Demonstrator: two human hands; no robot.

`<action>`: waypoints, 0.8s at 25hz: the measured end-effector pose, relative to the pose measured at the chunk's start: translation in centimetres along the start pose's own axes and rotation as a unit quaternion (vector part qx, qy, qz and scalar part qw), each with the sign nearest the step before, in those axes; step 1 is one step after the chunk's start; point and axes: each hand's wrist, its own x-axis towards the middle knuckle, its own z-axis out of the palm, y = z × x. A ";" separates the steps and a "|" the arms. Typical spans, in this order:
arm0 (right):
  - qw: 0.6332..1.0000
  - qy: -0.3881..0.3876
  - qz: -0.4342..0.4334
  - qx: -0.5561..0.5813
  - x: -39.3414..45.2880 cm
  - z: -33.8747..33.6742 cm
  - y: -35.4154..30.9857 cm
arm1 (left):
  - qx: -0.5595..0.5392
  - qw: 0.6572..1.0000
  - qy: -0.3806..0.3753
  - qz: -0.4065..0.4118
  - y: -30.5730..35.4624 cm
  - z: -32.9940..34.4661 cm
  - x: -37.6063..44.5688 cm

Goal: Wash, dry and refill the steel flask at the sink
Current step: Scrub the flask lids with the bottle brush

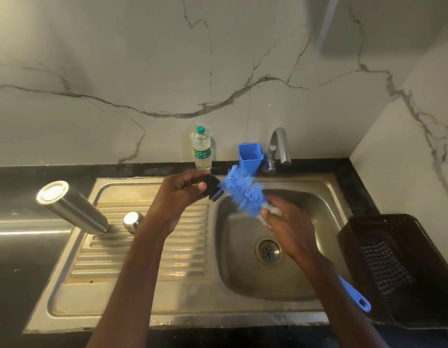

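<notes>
- the steel flask [74, 209] is upside down on the ribbed drainboard [142, 247] left of the basin, leaning a bit, mouth down, nobody touching it
- a small shiny steel cap [133, 221] sits right beside it on the same ribs
- left hand [180, 194] has its grip curled round a small black lid piece [213, 188] with a blue rim, held up over the sink [243, 317]
- right hand [290, 227] grips the blue bottle brush [243, 194] near the bristles, with some white foam at the fingers; bristle end pokes against the lid, handle runs back under the forearm
- on the dark surface [17, 259] at the back: a plastic water bottle [202, 149], a blue cup [250, 156] and the tap [279, 146]
- dark plastic basket [394, 267] off to the right
</notes>
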 end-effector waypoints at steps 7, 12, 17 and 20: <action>0.999 0.008 0.011 -0.043 -0.6 0.0 0.0 | -0.010 1.000 0.006 0.004 -0.9 0.5 0.4; 0.990 0.100 -0.037 -0.093 -1.1 -0.8 0.1 | -0.017 0.999 0.036 0.005 -0.9 0.4 0.4; 0.991 0.049 -0.049 -0.111 -0.9 0.3 -0.8 | -0.018 0.999 0.035 0.003 -1.0 1.3 0.5; 0.994 0.067 -0.025 -0.083 -0.7 -0.1 -0.1 | -0.063 0.997 0.049 -0.008 -1.4 1.2 0.4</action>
